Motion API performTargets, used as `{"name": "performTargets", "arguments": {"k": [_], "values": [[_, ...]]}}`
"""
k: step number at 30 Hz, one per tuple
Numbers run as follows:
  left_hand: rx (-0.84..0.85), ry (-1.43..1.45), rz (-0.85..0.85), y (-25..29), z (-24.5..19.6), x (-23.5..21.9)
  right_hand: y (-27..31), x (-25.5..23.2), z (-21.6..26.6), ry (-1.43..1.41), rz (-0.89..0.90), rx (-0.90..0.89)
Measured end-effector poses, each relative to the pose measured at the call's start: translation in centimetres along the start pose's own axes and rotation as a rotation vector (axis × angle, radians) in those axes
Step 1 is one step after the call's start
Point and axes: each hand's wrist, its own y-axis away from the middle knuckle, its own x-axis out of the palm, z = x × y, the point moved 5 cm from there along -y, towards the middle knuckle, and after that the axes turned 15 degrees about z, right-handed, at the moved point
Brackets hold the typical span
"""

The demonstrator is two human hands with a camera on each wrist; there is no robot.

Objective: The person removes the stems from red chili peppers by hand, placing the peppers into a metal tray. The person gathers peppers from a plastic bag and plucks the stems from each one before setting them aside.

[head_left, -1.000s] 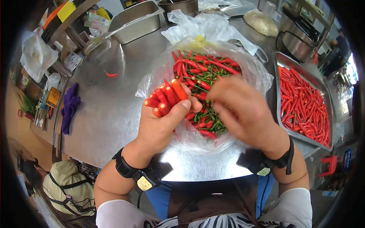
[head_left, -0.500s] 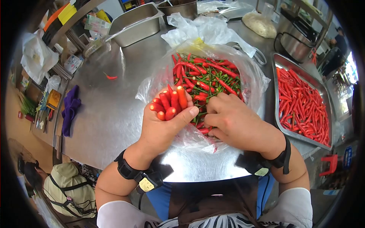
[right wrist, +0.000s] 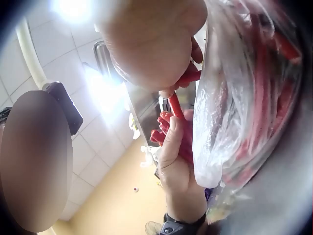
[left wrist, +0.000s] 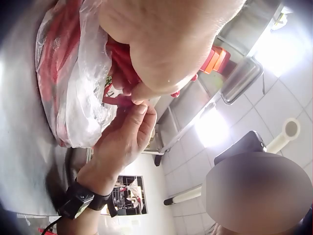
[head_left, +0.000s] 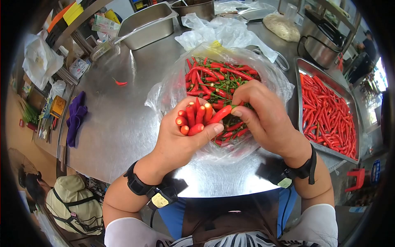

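My left hand (head_left: 177,133) grips a bundle of several red chilies (head_left: 191,115), their cut-looking ends facing up. Between the two hands one more red chili (head_left: 221,114) lies at the left thumb, and my right hand (head_left: 267,119) pinches its green stem end between thumb and forefinger. Below both hands an open clear plastic bag (head_left: 277,82) holds red chilies with green stems. In the left wrist view the right hand (left wrist: 117,147) pinches beside the bag (left wrist: 80,112). The right wrist view shows the left hand (right wrist: 176,169) around the bundle.
A metal tray (head_left: 299,99) of red chilies stands at the right. A steel pan (head_left: 146,26), crumpled white plastic (head_left: 222,35) and a pot (head_left: 197,10) are at the back. One loose chili (head_left: 120,83) and a purple cloth (head_left: 76,117) lie on the left of the steel table (head_left: 111,136).
The right hand reached down into the bag's chilies, then rose with a chili to the left hand. The left hand has shifted slightly right, still gripping its bundle.
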Motion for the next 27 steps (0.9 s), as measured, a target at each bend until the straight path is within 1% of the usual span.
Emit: {"name": "performTargets", "arguments": {"k": [1,3,4,6,7,9,10,11,12,13,14,15,16,18,19,20,21,22,23,24,25,26,27], "values": [[-0.043,-0.076,0.030,0.1,0.0,0.0,0.0,-0.1,0.1,0.000,0.001,-0.001],[-0.048,-0.039,0.018,0.2,0.3,0.1,-0.2,0.1,0.4,0.024,0.129,0.012],[-0.053,-0.002,0.007,0.2,0.4,0.2,-0.2,0.0,0.3,0.025,0.129,0.012],[-0.068,-0.018,0.002,0.2,0.4,0.4,-0.2,-0.1,0.3,0.135,0.150,-0.032],[-0.084,-0.035,-0.004,0.2,0.4,0.4,-0.2,0.1,0.3,0.135,0.150,-0.031],[-0.085,-0.052,-0.026,0.1,0.2,0.6,-0.2,0.2,1.0,0.260,0.036,-0.095],[-0.083,-0.069,-0.050,0.1,0.1,0.6,-0.2,0.6,1.1,0.259,0.034,-0.093],[-0.082,-0.069,-0.047,0.1,0.1,0.6,-0.2,0.6,1.3,0.306,-0.008,-0.080],[-0.145,-0.019,-0.036,0.1,0.5,0.6,-0.2,0.5,1.4,0.355,-0.050,-0.068],[-0.208,0.032,-0.027,0.2,0.9,0.6,-0.3,0.5,1.2,0.358,-0.050,-0.069],[-0.206,0.032,-0.027,0.4,1.1,1.1,-0.3,0.2,0.8,0.437,-0.100,-0.019],[-0.147,0.072,-0.007,0.4,1.1,2.0,-0.3,-0.2,0.7,0.517,-0.150,0.033],[-0.088,0.113,0.011,0.5,1.0,2.4,-0.1,-0.3,0.9,0.520,-0.150,0.032],[-0.050,0.158,-0.039,-0.1,1.5,1.1,0.1,-0.5,0.1,-0.022,-0.139,0.190],[-0.023,0.196,-0.077,-0.3,1.5,0.3,0.1,-0.5,0.7,-0.024,-0.132,0.180],[-0.103,0.232,-0.081,-0.2,1.6,-0.3,0.5,-0.4,0.5,-0.388,-0.167,0.255],[-0.105,0.230,-0.081,-0.2,1.5,-0.3,0.8,0.1,0.0,-0.754,-0.202,0.329],[-0.087,0.264,-0.041,-0.3,1.4,0.2,0.9,0.3,-0.2,-0.851,-0.212,0.254],[-0.067,0.300,0.000,-0.4,1.3,0.6,0.9,0.6,-0.5,-0.849,-0.213,0.256],[-0.081,0.408,0.073,-0.5,1.4,1.2,0.8,0.6,-0.5,-0.867,-0.264,0.210],[-0.080,0.410,0.077,-0.4,1.5,1.4,0.7,0.6,-0.5,-0.884,-0.316,0.163],[-0.096,0.407,0.134,-0.2,1.5,1.9,0.6,0.9,-0.7,-0.882,-0.319,0.164],[-0.114,0.403,0.191,-0.1,1.5,2.3,0.5,1.3,-0.9,-0.967,-0.342,0.127]]}}
